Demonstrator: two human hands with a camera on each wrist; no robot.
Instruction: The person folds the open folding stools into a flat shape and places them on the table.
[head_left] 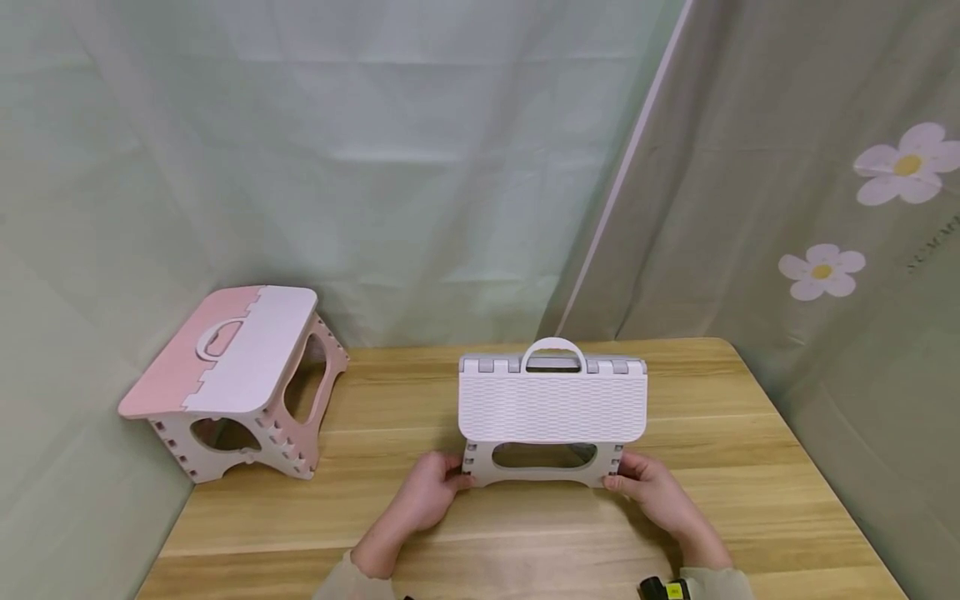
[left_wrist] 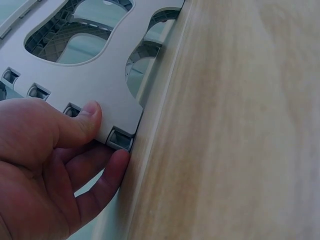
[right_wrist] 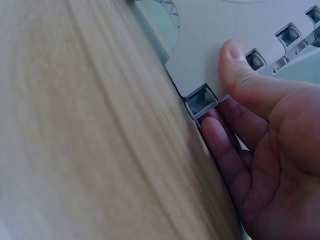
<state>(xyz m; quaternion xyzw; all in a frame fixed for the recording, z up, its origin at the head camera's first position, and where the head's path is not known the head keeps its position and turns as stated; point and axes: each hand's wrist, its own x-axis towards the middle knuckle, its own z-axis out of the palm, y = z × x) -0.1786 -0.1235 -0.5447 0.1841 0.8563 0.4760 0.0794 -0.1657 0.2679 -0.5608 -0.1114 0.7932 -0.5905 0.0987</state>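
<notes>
A white and grey folding step stool (head_left: 552, 407) stands on the wooden table in front of me, its two top halves folded down and its arched handle upright. My left hand (head_left: 433, 490) grips the lower left corner of its leg panel, thumb on the front face and fingers behind. At the opposite lower corner, my right hand (head_left: 651, 492) pinches the panel the same way. In the left wrist view the thumb (left_wrist: 90, 117) presses beside the hinge slots, close above the table. The right wrist view shows the other thumb (right_wrist: 235, 62) flat on the panel near its hinges.
A pink and white folding stool (head_left: 247, 358) stands unfolded at the table's left end. Pale green curtains (head_left: 420, 167) hang behind and along the sides, with white flowers printed on the right one. The wooden table (head_left: 540, 542) has a rounded far right corner.
</notes>
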